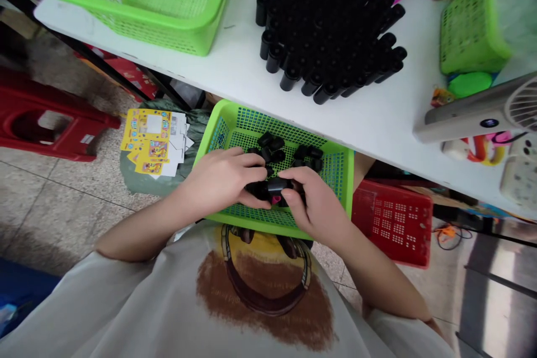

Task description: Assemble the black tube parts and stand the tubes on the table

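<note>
Both hands meet low in a green basket (218, 128) that sits on the person's lap, just under the edge of the white tabletop (235, 67). The left hand (222, 179) is curled shut around one end of a black tube (277, 184). The right hand (316, 201) pinches the other end with bent fingers. A pink piece (276, 199) shows beneath the tube. Loose black pieces (272, 142) lie in the basket beyond the fingers. A heap of black tubes (331, 33) rests on the tabletop.

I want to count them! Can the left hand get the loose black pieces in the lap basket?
Probably yes: the left hand lies inside the green basket beside the loose black pieces, with nothing between.
</note>
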Demonstrator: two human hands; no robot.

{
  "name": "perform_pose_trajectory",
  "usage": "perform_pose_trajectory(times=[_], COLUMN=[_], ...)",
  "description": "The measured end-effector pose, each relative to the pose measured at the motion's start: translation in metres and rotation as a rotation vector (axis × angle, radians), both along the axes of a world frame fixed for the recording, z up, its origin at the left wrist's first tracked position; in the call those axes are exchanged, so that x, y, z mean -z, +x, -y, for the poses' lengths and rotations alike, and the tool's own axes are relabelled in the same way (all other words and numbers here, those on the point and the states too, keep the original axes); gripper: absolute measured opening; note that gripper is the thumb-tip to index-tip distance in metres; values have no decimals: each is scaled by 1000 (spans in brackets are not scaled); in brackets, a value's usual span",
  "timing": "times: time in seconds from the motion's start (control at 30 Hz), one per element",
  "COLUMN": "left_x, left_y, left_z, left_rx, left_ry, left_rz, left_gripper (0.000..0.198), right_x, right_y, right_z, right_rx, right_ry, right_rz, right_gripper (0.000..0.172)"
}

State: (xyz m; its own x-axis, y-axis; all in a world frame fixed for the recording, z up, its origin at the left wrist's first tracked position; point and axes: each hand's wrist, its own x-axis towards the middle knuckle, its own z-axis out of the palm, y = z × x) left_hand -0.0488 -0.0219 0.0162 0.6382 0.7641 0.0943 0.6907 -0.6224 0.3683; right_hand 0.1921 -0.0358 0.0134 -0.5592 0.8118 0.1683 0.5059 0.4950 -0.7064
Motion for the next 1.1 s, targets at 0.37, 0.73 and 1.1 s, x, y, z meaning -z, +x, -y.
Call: perform_pose_trajectory(times=[0.37,0.73,1.1], left_x=[1,-13,20], left_y=[-3,-19,14], left_z=[-19,-25,-9], left_rx=[-6,-240,60], left_ry=[-322,-316,-279], left_rz=[299,286,-462], left_gripper=[40,51,10], right_x=[-8,-27,17], right_y=[-3,27,75], right_z=[-26,-72,-112], right_rx=[-211,221,704], right_ry=[77,220,94], right_rz=[157,188,377], right_gripper=[38,27,55])
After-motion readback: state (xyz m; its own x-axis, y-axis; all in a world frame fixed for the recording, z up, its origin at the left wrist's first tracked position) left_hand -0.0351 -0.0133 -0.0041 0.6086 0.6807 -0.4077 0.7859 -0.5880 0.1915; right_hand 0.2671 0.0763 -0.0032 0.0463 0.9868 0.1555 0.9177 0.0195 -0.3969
